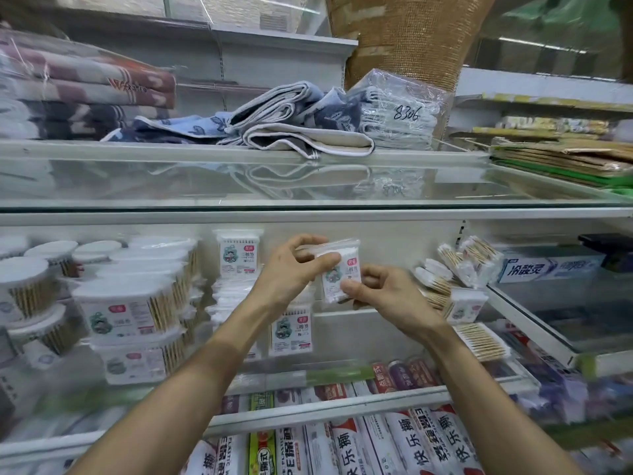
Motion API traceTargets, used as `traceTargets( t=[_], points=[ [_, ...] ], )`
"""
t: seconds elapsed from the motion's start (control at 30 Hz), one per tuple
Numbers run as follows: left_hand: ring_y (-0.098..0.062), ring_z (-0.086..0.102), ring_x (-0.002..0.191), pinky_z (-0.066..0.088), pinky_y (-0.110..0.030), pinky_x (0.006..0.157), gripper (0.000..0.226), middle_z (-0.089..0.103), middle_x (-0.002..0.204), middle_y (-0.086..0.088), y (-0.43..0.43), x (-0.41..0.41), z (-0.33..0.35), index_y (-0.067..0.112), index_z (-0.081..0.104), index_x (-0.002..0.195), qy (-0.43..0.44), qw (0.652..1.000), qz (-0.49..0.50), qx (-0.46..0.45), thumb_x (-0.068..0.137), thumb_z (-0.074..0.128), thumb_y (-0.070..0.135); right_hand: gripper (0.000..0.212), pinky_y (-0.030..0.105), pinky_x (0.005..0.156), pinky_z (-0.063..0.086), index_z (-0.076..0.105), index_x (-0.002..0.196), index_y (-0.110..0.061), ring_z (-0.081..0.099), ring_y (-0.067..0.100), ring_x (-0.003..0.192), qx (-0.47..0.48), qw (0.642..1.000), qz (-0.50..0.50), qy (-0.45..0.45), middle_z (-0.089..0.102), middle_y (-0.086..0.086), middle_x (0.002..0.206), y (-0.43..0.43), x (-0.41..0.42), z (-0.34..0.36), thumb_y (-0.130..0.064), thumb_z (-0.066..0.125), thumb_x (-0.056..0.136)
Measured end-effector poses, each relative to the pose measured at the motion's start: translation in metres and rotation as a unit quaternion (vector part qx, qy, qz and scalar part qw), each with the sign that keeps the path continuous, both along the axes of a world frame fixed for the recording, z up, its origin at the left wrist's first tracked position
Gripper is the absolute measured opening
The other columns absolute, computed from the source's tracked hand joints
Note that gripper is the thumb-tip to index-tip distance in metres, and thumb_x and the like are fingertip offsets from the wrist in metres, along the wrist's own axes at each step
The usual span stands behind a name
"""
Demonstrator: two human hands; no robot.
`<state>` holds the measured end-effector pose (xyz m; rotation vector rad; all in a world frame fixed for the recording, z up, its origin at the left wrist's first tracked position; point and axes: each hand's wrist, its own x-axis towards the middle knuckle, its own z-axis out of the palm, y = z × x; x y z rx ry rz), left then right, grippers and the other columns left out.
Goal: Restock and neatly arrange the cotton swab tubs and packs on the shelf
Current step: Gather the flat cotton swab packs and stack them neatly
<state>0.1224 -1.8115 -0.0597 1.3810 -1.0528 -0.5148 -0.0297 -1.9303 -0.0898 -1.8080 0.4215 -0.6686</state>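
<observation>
Fingers (327, 261) hide part of the held pack (335, 277); blurred tubs (24, 286) are cut off at left.

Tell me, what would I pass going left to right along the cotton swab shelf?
Stacked tubs → upright pack at the back → held pack → heap of loose packs → blue-and-white box.

Left hand (291, 269): bare, in the centre of the frame; thumb nail short and plain.
Right hand (387, 296): bare, just right of the centre; thumb nail short too.
Left forearm (191, 382): bare from the lower left edge up to the wrist.
Right forearm (479, 389): bare likewise, from the lower right edge.
</observation>
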Motion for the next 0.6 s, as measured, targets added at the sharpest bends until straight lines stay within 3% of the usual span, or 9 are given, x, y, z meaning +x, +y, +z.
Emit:
traceTargets(
  t=[0.13,0.23,0.33,0.4,0.5,0.6],
  points=[
    [0.008,0.061,0.057,0.042,-0.004,0.057,0.038,0.073,0.091,0.002,0.002,0.005,0.0,0.013,0.063,0.121,0.002,1.0,0.015,-0.001,0.087,0.075,0.025,0.024,0.034,0.083,0.054,0.068,0.115,-0.017,0.074,0.02,0.096,-0.004,1.0,0.009,0.011,0.078,0.001,0.102,0.004,0.005,0.002,-0.024,0.069,0.092],
    [0.008,0.062,0.061,0.044,-0.006,0.062,0.039,0.074,0.091,0.004,0.005,0.01,0.003,0.014,0.064,0.119,-0.016,1.0,0.02,0.01,0.086,0.076,0.03,0.023,0.026,0.078,0.05,0.07,0.112,-0.021,0.07,0.004,0.087,-0.016,1.0,0.006,0.013,0.078,-0.009,0.096,0.004,0.008,0.006,-0.033,0.067,0.094],
    [0.0,0.069,0.083,0.048,-0.017,0.076,0.035,0.075,0.1,0.004,0.011,0.015,0.004,0.023,0.065,0.116,-0.043,0.998,0.039,0.008,0.084,0.076,0.035,0.016,0.012,0.065,0.044,0.073,0.1,-0.016,0.058,-0.004,0.065,-0.033,0.999,0.005,-0.001,0.069,-0.017,0.072,0.001,0.014,0.007,-0.028,0.064,0.096],
    [-0.008,0.067,0.095,0.051,-0.022,0.079,0.033,0.071,0.108,0.009,0.018,0.018,0.004,0.028,0.064,0.116,-0.054,0.995,0.079,-0.012,0.086,0.074,0.04,0.011,0.015,0.061,0.044,0.073,0.093,-0.014,0.052,0.003,0.06,-0.035,0.999,-0.011,-0.013,0.064,-0.014,0.064,-0.001,0.024,0.009,-0.023,0.066,0.095],
    [-0.011,0.065,0.1,0.054,-0.023,0.077,0.025,0.067,0.111,0.012,0.032,0.023,0.002,0.029,0.061,0.114,-0.036,0.988,0.143,-0.051,0.092,0.064,0.042,0.011,0.024,0.061,0.047,0.072,0.097,-0.006,0.054,0.011,0.062,-0.013,0.998,-0.054,-0.042,0.07,-0.005,0.074,-0.005,0.05,0.011,-0.015,0.07,0.092],
    [-0.015,0.065,0.097,0.051,-0.018,0.072,0.017,0.065,0.107,0.008,0.047,0.03,-0.003,0.024,0.061,0.113,-0.039,0.982,0.174,-0.068,0.098,0.059,0.031,0.014,0.019,0.06,0.049,0.069,0.103,-0.009,0.064,0.006,0.069,-0.004,0.996,-0.084,-0.035,0.074,-0.002,0.087,-0.008,0.081,0.013,-0.015,0.072,0.091]
  ],
)
